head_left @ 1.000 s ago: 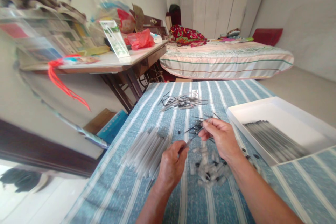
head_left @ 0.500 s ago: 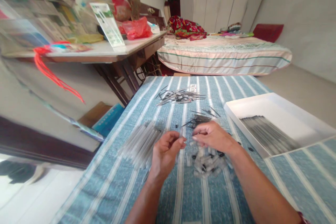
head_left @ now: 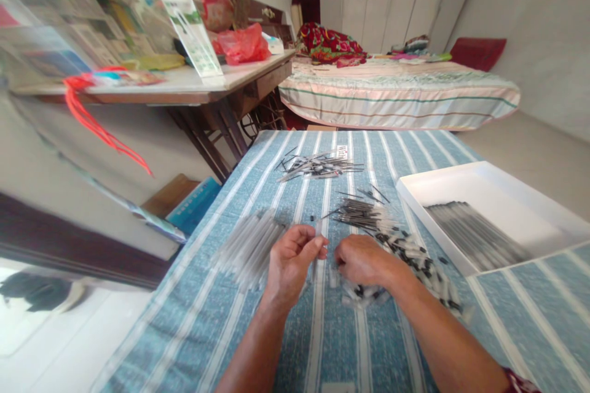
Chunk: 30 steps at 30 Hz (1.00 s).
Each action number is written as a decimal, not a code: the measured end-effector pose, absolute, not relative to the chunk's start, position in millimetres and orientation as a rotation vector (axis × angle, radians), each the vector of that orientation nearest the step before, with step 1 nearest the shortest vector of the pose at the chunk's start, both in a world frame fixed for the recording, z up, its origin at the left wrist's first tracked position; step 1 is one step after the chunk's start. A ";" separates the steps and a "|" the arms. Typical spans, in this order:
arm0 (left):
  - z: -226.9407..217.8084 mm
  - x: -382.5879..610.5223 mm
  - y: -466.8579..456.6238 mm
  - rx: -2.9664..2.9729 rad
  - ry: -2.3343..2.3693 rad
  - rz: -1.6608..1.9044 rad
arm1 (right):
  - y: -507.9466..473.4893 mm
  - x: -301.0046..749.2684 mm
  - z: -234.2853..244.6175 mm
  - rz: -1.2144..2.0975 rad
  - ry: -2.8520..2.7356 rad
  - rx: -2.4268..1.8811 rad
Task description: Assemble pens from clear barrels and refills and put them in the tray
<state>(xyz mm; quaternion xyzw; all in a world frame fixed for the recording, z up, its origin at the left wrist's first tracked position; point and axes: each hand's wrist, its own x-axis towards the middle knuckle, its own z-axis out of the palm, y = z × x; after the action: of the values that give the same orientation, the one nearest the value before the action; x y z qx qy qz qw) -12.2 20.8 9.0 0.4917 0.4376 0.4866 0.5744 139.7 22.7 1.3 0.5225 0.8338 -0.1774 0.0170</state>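
Observation:
My left hand (head_left: 295,256) is closed, thumb against fingers, around a translucent pen barrel (head_left: 318,227) whose upper end shows above the fingertips. To its left lies a row of similar pale pen barrels (head_left: 251,245). My right hand (head_left: 364,259) is closed and points down at the near pile of translucent pen caps with black parts (head_left: 364,296). Its fingertips are curled out of sight, so whatever they pinch is hidden. Dark thin pen refills (head_left: 357,214) lie just beyond this hand. More black-and-clear caps (head_left: 421,261) spread to its right.
A white box (head_left: 488,190) at the right holds a row of finished-looking pens (head_left: 474,233). Farther back on the striped cloth (head_left: 221,325) lies a heap of mixed thin pen parts (head_left: 318,166). A cluttered side table (head_left: 184,89) stands left, and a bed (head_left: 396,92) beyond.
My right hand has moved down from beside the refills to the cap pile, and its fingers have curled under. My left hand stays nearly in place, still holding the barrel.

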 end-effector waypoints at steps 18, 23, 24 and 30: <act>2.1 -11.0 16.5 1.422 1.047 0.832 | 30.7 177.9 12.8 -2.231 2.836 1.985; -1.1 -12.4 17.6 1.481 1.050 0.814 | 29.4 177.1 16.3 -2.199 2.826 1.902; -1.5 -12.7 17.7 1.494 1.053 0.812 | 29.2 177.3 16.7 -2.175 2.836 1.891; -0.2 -12.2 17.1 1.536 1.058 0.782 | 28.8 181.3 18.3 -1.964 2.901 1.875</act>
<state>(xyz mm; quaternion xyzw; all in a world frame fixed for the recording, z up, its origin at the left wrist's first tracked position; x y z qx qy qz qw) -12.2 17.1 -0.2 0.6435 0.4434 0.3279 0.5308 181.3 28.8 18.3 0.4316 0.6678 -0.4521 -0.4042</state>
